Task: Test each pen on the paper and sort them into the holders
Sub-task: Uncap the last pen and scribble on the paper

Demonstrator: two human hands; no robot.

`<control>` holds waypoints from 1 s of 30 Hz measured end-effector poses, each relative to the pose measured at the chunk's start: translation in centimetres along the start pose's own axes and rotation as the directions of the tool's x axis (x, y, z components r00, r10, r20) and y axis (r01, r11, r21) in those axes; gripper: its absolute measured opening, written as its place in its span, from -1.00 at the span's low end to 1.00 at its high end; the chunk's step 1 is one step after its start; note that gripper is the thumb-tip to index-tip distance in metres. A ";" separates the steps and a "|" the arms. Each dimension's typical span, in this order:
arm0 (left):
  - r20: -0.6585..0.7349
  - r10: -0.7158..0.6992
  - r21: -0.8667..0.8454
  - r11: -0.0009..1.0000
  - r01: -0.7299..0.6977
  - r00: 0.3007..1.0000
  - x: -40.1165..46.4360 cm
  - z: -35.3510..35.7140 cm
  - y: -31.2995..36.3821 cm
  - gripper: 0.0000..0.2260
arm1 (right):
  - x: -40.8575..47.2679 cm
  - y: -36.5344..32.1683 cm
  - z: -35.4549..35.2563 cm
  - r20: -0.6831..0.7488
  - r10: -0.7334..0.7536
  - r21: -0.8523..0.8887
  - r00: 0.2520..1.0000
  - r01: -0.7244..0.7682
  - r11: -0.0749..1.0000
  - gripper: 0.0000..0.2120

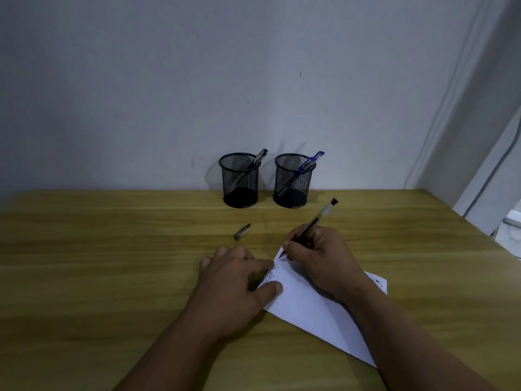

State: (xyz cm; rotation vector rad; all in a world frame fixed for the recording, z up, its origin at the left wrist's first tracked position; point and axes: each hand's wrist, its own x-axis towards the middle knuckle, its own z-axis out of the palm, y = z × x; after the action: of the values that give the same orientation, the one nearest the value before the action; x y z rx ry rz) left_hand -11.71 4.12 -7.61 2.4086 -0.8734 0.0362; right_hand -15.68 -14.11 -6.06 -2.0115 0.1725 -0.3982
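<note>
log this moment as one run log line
step: testing pen | right hand: writing with black pen on paper | left hand: pinning paper | cap: on table

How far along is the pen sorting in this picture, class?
Done: one black pen stands in the left holder, one blue pen in the right holder. In hand: the right hand tests a third pen on the paper, steadied by the left hand. Left: recap it with the cap and sort it.

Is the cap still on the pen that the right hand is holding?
No, the pen in the right hand has its tip bare on the paper, and a loose cap lies apart on the table.
</note>
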 end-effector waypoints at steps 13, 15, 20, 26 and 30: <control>0.002 0.011 0.003 1.000 -0.011 1.000 0.0 0.0 -0.2 -0.61 | 0.1 0.0 0.2 0.015 0.000 -0.095 1.000 0.002 0.996 -0.88; 0.001 0.010 0.001 1.000 -0.010 1.000 0.0 0.0 -0.1 -0.61 | 0.2 -0.1 0.2 0.012 -0.001 -0.106 1.000 0.002 0.994 -0.87; 0.008 0.004 0.009 1.000 -0.004 1.000 0.0 0.0 -0.1 -0.60 | 0.3 0.0 0.1 -0.012 0.016 -0.108 1.000 -0.017 0.994 -0.87; 0.005 -0.004 0.005 1.000 0.004 1.000 0.1 0.1 -0.3 -0.61 | 0.4 0.0 0.2 -0.019 0.007 -0.112 1.000 -0.009 0.994 -0.85; 0.011 -0.001 0.008 1.000 0.001 1.000 0.0 0.1 -0.2 -0.60 | 0.4 0.0 0.2 -0.025 0.009 -0.116 1.000 -0.012 0.993 -0.86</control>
State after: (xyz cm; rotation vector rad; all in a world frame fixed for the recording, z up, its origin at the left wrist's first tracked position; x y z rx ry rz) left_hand -11.57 4.18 -7.74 2.4186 -0.8789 0.0269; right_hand -15.25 -14.11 -6.06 -2.1195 0.2257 -0.4144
